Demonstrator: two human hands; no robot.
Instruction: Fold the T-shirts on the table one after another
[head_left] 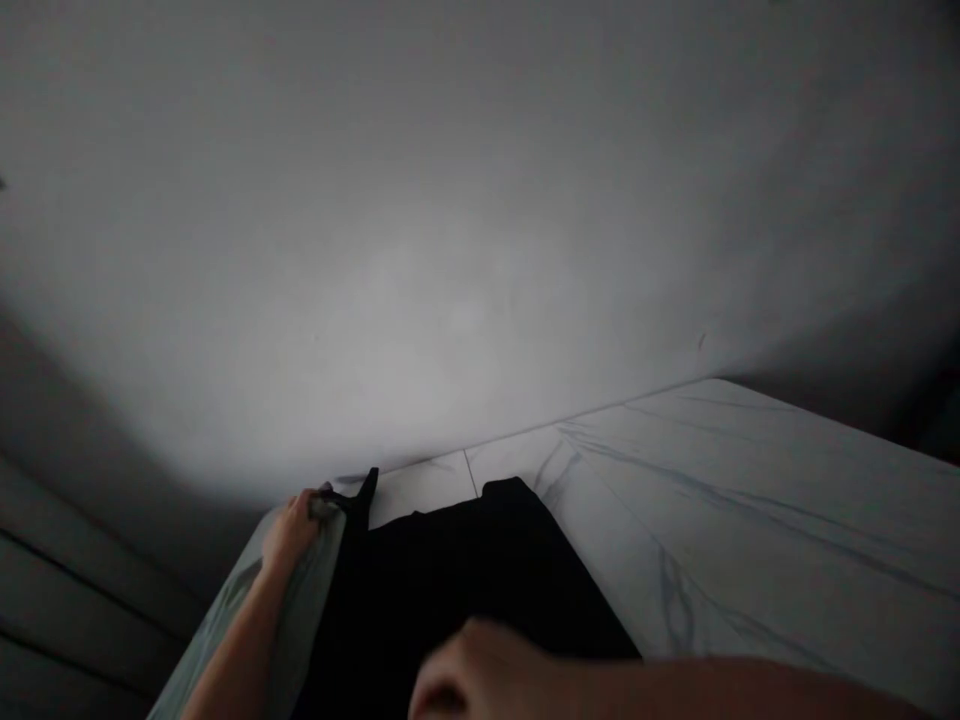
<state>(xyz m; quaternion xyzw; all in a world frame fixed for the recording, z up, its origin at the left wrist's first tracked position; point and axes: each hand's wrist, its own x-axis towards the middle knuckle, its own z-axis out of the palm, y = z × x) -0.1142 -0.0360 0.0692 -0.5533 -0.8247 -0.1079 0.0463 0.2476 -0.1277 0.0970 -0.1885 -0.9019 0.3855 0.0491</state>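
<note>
Black cloth (457, 580) lies on the marble surface (750, 520), long axis running near to far. Your left hand (294, 530) pinches its far-left corner; your right hand (480, 672) hovers blurred at the near end, grip unclear.

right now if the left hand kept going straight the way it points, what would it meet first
Probably the grey wall. The left hand grips the black cloth at the far edge of the marble-look table; depth is unclear.

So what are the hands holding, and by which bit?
The left hand pinches the black garment by a far corner, near its strap. The right hand rests on the cloth closer in; whether it grips cannot be told.
</note>
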